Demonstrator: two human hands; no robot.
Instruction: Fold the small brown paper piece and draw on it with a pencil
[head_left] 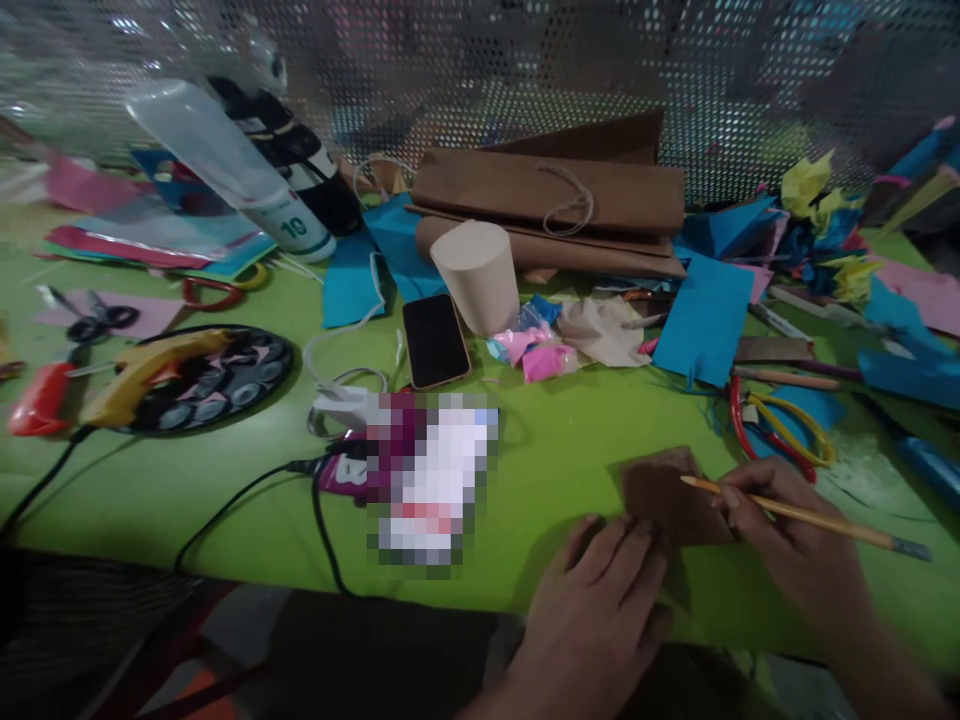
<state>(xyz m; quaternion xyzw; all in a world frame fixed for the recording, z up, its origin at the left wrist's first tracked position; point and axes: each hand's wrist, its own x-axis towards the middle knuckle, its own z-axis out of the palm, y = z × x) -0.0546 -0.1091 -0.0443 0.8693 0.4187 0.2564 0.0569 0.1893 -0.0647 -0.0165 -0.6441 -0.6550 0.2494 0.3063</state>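
On the green table at the lower right lies a small piece of brown paper or card [670, 492]; a darker brown piece seems to lie over it. My left hand [600, 590] rests at its near left side, fingers laid over the edge, pressing it down. A wooden pencil [810, 515] is pinched in my right hand [787, 535], its tip over the brown piece and its grey end pointing to the right. The heel of my left hand hangs near the table's front edge. Part of the brown piece is hidden under my left fingers.
Red and yellow handled scissors [776, 430] lie just beyond my right hand. A lit phone [439, 485], a dark phone [435, 340], a cardboard cylinder [480, 275], a glue gun [165, 365] with a cord, and blue paper [705, 315] are around. Rolled brown paper [547, 190] lies behind.
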